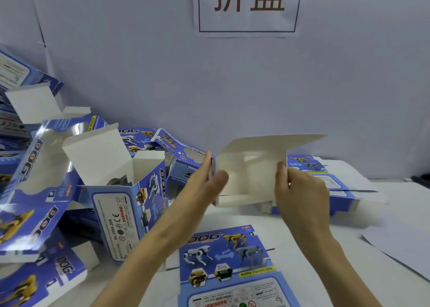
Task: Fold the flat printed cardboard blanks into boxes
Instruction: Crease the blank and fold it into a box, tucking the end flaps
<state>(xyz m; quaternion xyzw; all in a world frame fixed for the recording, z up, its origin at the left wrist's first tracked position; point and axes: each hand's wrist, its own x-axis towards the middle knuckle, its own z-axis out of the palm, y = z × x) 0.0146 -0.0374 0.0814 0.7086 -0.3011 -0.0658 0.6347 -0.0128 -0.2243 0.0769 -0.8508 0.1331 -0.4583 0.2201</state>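
Left of frame: pile [46, 178] of folded boxes, flaps up, heaped against the wall [139, 74].

Centre: my left hand [204, 183] grips the left side of the box [251, 178], thumb inside on the white, fingers straight along the outside. The box is raised above the table [263, 218], opening toward me, top flap standing out.

My right hand [300, 195] pinches its right flap, thumb in front, fingers behind.

Lower centre: one blank [223, 260] flat on the table, print up.

Right, behind the box: stack [325, 178] of blanks.
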